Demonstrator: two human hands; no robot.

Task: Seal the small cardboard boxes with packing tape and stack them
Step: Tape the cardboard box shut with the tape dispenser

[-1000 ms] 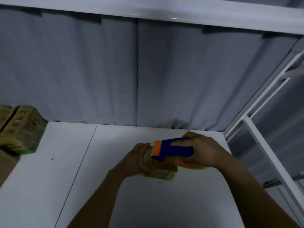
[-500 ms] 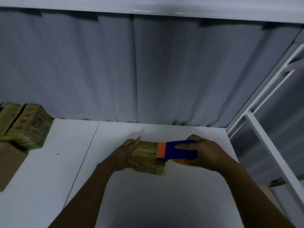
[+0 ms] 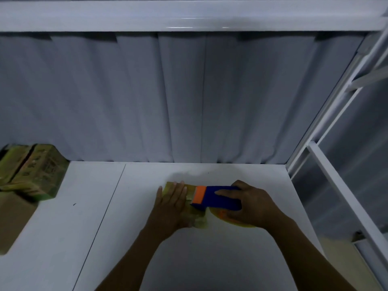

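A small cardboard box [image 3: 197, 220], wrapped in yellowish tape, lies on the white table [image 3: 210, 259] in the middle. My left hand [image 3: 171, 203] lies flat on its top with straight fingers, pressing it down. My right hand [image 3: 249, 203] grips a blue tape dispenser [image 3: 218, 198] with an orange front, held against the box's right part. The yellow tape roll [image 3: 237, 222] shows under that hand. Much of the box is hidden by both hands.
A stack of taped small boxes [image 3: 33, 171] stands at the far left on a larger brown carton [image 3: 12, 219]. Grey curtain [image 3: 189, 97] hangs behind the table. A white metal frame [image 3: 336, 173] runs along the right edge.
My left hand has shifted from gripping the box's left end to lying flat on top. The dispenser has slid right along the box. The view has tilted slightly.
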